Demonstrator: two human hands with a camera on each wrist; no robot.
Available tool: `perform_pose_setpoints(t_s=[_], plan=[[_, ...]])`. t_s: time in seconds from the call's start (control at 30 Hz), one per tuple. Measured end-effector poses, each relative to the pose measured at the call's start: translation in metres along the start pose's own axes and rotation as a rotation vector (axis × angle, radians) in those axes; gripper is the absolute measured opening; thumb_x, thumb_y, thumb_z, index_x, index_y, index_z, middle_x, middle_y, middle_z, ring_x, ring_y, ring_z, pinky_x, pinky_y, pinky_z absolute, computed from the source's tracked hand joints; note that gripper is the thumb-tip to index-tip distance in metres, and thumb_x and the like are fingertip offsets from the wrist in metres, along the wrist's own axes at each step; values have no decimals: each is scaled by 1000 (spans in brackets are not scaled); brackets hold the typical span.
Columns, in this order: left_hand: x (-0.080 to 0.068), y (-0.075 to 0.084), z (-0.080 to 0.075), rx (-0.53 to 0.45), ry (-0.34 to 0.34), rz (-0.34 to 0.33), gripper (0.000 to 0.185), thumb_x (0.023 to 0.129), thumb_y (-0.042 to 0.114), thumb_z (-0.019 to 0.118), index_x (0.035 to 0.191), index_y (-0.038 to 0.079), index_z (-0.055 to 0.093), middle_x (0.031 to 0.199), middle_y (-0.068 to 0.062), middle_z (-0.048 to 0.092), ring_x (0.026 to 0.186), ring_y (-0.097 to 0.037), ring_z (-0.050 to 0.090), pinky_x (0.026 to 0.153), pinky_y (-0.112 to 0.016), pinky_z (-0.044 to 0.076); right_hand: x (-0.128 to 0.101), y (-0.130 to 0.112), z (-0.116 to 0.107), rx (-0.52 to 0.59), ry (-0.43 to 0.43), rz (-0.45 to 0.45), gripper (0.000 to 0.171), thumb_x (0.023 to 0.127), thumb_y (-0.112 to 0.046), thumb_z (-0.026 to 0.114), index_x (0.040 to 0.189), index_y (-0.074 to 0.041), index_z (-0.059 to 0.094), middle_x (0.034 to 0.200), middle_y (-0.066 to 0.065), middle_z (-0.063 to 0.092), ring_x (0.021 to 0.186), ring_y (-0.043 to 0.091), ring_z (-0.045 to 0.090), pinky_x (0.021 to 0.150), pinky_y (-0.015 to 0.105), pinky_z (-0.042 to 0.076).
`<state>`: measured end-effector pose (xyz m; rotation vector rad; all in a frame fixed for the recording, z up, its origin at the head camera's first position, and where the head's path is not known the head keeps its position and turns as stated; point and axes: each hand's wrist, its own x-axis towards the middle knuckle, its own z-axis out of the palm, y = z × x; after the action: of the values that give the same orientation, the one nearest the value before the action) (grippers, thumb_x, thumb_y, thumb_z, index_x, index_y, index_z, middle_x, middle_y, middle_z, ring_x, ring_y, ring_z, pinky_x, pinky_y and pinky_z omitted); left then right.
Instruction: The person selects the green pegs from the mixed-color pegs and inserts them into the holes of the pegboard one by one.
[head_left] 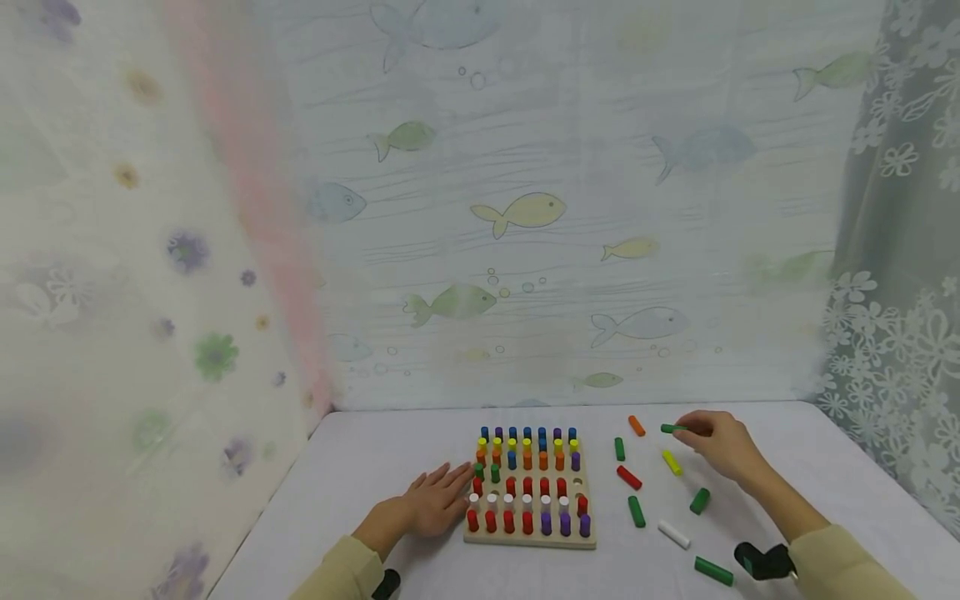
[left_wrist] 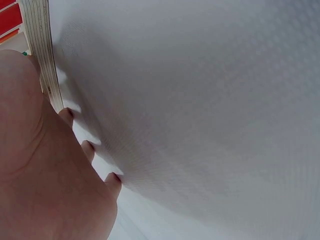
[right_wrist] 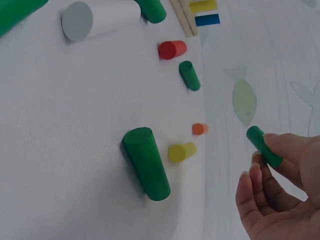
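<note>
Green peg (head_left: 672, 428) sits pinched at the fingertips of the right hand (head_left: 716, 444), lifted clear of the bench (head_left: 375, 467); the right wrist view shows thumb and forefinger closed round one end of it. Just beside that hand lie a yellow peg (head_left: 672, 462) and an orange peg (head_left: 637, 426), with a red peg (head_left: 629, 477), a white peg (head_left: 673, 534) and several more green ones scattered nearer the person. Further toward the other hand stands the wooden pegboard (head_left: 529, 540), its holes mostly filled with upright coloured pegs. The left hand (head_left: 435, 500) lies flat and relaxed on the bench, fingers straight, their tips touching the board's edge, grasping nothing.
</note>
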<state>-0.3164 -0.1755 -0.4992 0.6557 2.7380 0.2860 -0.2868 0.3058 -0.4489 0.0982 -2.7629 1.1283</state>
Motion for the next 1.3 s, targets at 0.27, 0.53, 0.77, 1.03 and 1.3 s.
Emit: perform_pose_setpoints(t_s=[0.27,0.53,0.77,1.03,1.3], plan=[[-1,1,0,3,-4,-2,64,108,53,37,164,24,27,170,4,25,157,-30,17,123,-62,13,-5,-13,4,45,3,-12,28,99,-21,69,114,2,70,102,10,72,91,25,65,73,33,53],[-2,3,-2,-1,-5,-5,64,108,53,38,164,23,27,170,4,25,157,-31,17,123,-62,13,-8,-22,7,86,-3,-20,26,97,-20,72,112,2,70,100,7,71,90,23,64,70,27,53],[-1,3,-1,-3,-3,-9,64,107,52,39,164,23,27,170,3,25,157,-31,17,123,-63,13,-10,-29,11,138,-24,-34,30,97,-23,73,113,2,69,103,8,71,92,24,64,71,28,54],[-2,3,-1,-10,-4,-12,63,107,52,39,163,24,28,170,4,25,157,-30,17,123,-63,13,-13,-39,15,135,-28,-64,27,97,-26,72,111,-3,71,105,6,72,98,24,63,77,33,52],[-3,4,-4,-12,-10,-11,64,107,52,38,164,23,27,170,3,24,157,-31,16,123,-64,12,-15,-52,19,200,-68,-58,33,97,-28,73,114,0,69,107,7,73,99,23,68,81,32,56]])
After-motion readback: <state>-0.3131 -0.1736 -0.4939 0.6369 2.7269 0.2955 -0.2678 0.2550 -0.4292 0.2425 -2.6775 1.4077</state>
